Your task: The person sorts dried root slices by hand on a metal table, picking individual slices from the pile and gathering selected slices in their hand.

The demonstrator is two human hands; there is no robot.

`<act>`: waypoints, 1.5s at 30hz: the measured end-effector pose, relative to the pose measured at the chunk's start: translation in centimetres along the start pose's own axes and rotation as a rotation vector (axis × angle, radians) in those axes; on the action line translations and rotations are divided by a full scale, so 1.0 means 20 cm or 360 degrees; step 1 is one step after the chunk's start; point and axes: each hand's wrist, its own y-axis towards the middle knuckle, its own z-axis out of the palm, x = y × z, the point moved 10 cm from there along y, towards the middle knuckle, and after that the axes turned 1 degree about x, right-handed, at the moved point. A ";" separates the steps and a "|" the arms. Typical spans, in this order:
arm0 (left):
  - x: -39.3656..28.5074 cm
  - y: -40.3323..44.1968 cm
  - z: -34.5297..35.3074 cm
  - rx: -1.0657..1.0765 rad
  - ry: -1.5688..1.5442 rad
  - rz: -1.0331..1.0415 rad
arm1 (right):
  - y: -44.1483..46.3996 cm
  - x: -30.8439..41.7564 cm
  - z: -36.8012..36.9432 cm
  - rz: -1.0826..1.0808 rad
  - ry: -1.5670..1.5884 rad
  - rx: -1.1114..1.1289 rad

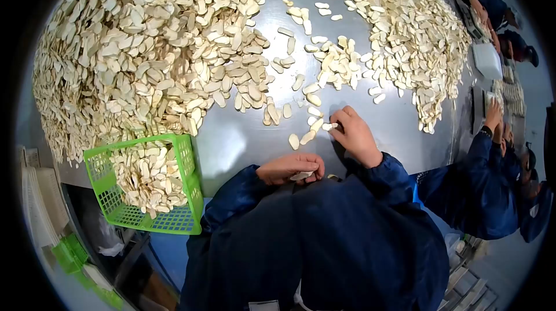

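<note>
My left hand [289, 168] is curled palm up close to my body at the table's near edge, with a few pale dried slices [302, 175] in its fingers. To its right and farther forward, my right hand [354, 136] reaches over the metal table [231, 137], thumb and forefinger closed on a pale slice [329, 127]. Several loose oval slices [308, 136] lie just left of those fingertips. Beyond them is a small cluster of slices [339, 63]. The palm of my right hand is hidden.
A huge heap of slices [145, 44] covers the table's left side; another pile [405, 39] spreads at right. A green plastic basket [194, 189], tilted and partly filled with slices, sits at the left edge. Co-workers in dark blue sleeves [475, 160] work at far right, near a white container [487, 61].
</note>
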 end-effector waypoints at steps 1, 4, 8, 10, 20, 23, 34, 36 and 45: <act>0.00 0.00 0.00 0.0021 0.0009 0.0031 | 0.01 -0.02 0.00 0.0001 0.0008 0.0016; 0.00 -0.01 0.01 0.0024 0.0021 0.0081 | 0.03 -0.16 0.02 0.0265 0.0617 0.0091; -0.02 -0.04 0.02 -0.0078 -0.0049 0.0078 | 0.03 -0.24 0.01 0.0524 0.1145 0.0078; -0.03 -0.04 0.02 -0.0072 -0.0067 0.0094 | 0.04 -0.25 -0.08 0.0501 0.0573 -0.0084; -0.01 -0.04 0.00 -0.0080 -0.0027 0.0100 | 0.07 0.06 0.01 0.0116 -0.0163 -0.0063; -0.01 -0.06 0.00 -0.0112 -0.0065 0.0156 | 0.08 0.00 -0.04 0.0163 0.0027 -0.0154; -0.03 -0.11 0.00 -0.0158 -0.0154 0.0179 | -0.03 0.27 0.15 -0.0281 -0.0054 0.0172; -0.02 -0.11 0.01 -0.0108 -0.0109 0.0232 | -0.05 0.26 0.16 -0.0314 -0.0009 0.0092; -0.06 -0.17 -0.07 -0.0310 -0.0612 0.0500 | -0.08 -0.23 -0.22 0.0501 0.0399 -0.0449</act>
